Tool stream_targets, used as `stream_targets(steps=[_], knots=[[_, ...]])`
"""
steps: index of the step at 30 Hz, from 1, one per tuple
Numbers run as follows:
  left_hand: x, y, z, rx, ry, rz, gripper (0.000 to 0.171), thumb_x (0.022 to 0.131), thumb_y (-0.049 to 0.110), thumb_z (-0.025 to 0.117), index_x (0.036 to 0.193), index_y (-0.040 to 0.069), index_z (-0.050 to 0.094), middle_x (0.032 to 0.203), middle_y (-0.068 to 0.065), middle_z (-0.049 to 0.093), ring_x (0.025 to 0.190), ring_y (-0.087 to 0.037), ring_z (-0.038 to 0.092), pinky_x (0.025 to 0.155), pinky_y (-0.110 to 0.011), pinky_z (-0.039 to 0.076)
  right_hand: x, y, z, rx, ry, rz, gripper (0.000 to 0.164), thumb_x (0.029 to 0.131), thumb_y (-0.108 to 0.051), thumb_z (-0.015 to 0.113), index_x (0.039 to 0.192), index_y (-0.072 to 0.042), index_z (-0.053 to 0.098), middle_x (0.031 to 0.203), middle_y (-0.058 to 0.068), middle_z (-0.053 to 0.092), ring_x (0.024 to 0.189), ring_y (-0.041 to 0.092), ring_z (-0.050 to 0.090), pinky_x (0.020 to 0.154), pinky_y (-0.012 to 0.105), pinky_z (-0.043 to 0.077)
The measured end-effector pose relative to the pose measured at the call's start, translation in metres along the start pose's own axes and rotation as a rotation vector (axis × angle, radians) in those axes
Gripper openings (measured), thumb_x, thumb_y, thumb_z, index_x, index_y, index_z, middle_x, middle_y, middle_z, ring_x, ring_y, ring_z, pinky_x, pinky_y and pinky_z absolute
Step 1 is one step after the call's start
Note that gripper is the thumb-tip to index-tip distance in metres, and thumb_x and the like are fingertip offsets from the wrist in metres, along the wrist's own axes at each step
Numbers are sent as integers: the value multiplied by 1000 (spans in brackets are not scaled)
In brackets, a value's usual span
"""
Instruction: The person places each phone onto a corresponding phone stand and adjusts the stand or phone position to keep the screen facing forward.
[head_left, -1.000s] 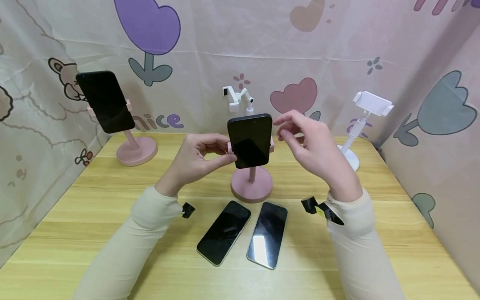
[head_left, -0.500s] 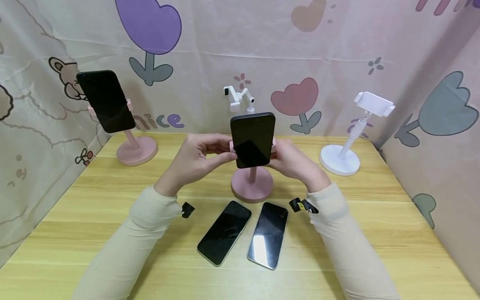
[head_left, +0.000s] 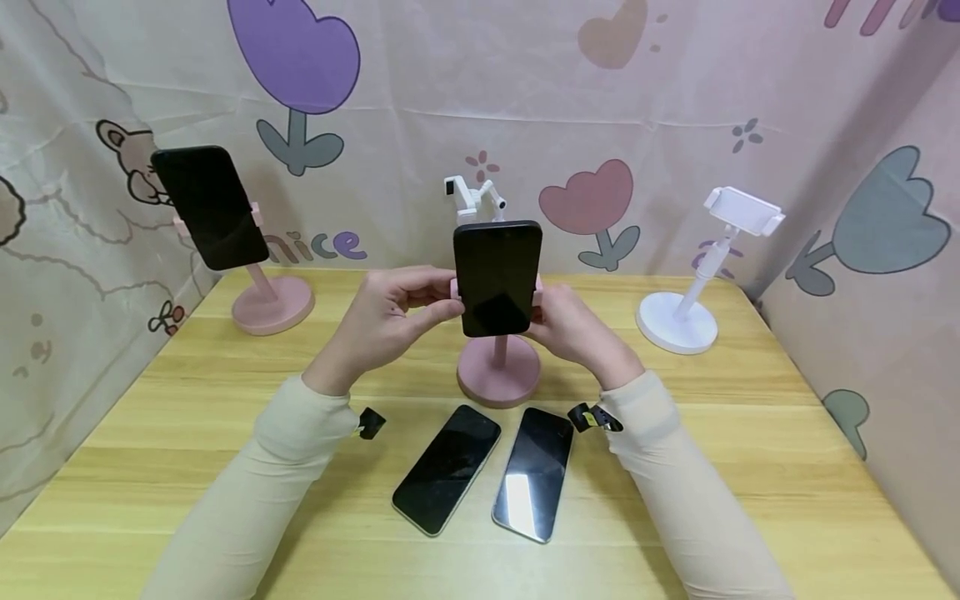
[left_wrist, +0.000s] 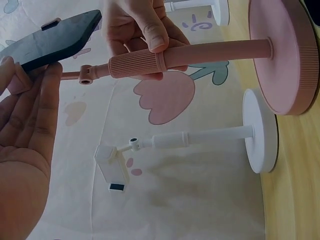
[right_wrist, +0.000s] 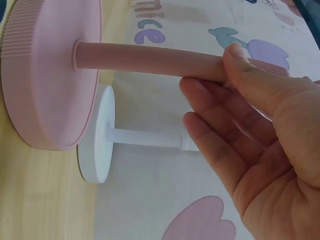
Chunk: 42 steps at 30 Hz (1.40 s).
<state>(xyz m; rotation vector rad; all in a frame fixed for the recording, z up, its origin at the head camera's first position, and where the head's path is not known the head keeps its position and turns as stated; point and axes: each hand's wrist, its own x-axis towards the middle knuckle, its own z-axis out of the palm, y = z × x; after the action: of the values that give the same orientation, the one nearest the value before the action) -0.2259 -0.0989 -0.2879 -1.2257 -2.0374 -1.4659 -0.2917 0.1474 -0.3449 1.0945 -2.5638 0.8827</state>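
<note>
Middle phone [head_left: 498, 279]: upright in the pink stand [head_left: 498, 375] at the middle of the table [head_left: 150, 450], dark screen toward the person.
Left hand [head_left: 381, 321]: pinches the left end of the pink clamp [head_left: 455, 289] between thumb and fingers, beside the phone's left edge; whether the thumb also touches the phone is hard to tell.
Right hand [head_left: 572, 329]: partly behind the clamp's right end in the head view; thumb and fingertips grip the stem at its ribbed collar [left_wrist: 134, 65], below the phone.
Near left phone [head_left: 447, 471]: flat on the table, screen up, set at a slant.
Near right phone [head_left: 532, 475]: flat just beside it, a bright reflection on its screen.
Far left stand [head_left: 273, 307]: pink, with a tall dark phone [head_left: 212, 208] in its holder.
Far middle stand [left_wrist: 258, 132]: white, behind the pink one.
Far right stand [head_left: 678, 322]: white, round base, its holder tipped sideways.
Backdrop [head_left: 465, 67]: pale cloth with printed flowers.
</note>
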Motion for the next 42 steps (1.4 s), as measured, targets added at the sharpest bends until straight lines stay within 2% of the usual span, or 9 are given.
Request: stream_targets(steps=[3,7,10,14,17,21,25,32,42], knots=[[-3,-12,-2,-15,13,-11,22,83,-14,66,104,-10,68,93,-11,67,79,-21,66,71,-31,56,1,-2,2,-12,-2,-6,5,83,-5,74,84,-8,70,77,1,65,68,12,60,62,26,52],[-3,-13,-4,-38,33,-15,18,85,-13,65,103,-11,67,90,-11,65,77,-25,66,71,-30,56,2,-5,6,-6,5,-20,6,85,-6,73,84,-6,67,74,1,62,65,12,56,59,25,50],[0,0,-4,-40,42,-23,17,85,-16,62,101,-15,64,88,-15,64,75,-32,64,71,-29,56,2,-5,9,7,20,-31,8,85,-6,73,86,-6,65,74,1,60,64,13,54,57,26,48],[0,0,-6,-43,47,-33,16,86,-14,62,101,-15,64,88,-16,64,76,-30,65,71,-28,56,2,-4,11,29,32,-49,11,85,-7,73,92,-7,65,78,0,60,66,13,54,59,25,50],[-2,-7,-8,-35,51,-40,17,86,-12,63,103,-13,65,89,-14,65,76,-26,66,70,-28,56,3,-4,12,42,35,-63,14,85,-7,73,96,-8,65,83,0,62,70,12,57,64,23,51],[-4,-20,-11,-46,56,-47,21,86,-11,64,106,-8,67,90,-10,66,77,-26,66,70,-30,56,4,-4,12,49,41,-75,16,84,-7,73,97,-8,64,85,1,63,73,12,59,66,24,52],[-6,-25,-12,-76,59,-58,22,86,-10,65,107,-5,68,89,-10,67,76,-28,66,69,-35,57,4,-4,12,76,38,-68,16,84,-6,74,97,-8,64,86,2,64,75,12,61,67,24,53],[-7,-27,-13,-135,57,-118,16,86,-6,66,102,-5,68,88,-13,67,77,-28,66,70,-32,57,3,-4,11,93,27,-48,17,83,-5,74,97,-7,66,88,2,66,75,11,62,68,22,53],[-9,-33,-12,-195,42,-121,4,88,-2,65,92,-2,64,83,-15,63,74,-30,64,67,-32,56,2,-5,11,79,-8,-6,17,83,-7,75,98,-7,67,88,-1,65,74,10,62,68,25,54]])
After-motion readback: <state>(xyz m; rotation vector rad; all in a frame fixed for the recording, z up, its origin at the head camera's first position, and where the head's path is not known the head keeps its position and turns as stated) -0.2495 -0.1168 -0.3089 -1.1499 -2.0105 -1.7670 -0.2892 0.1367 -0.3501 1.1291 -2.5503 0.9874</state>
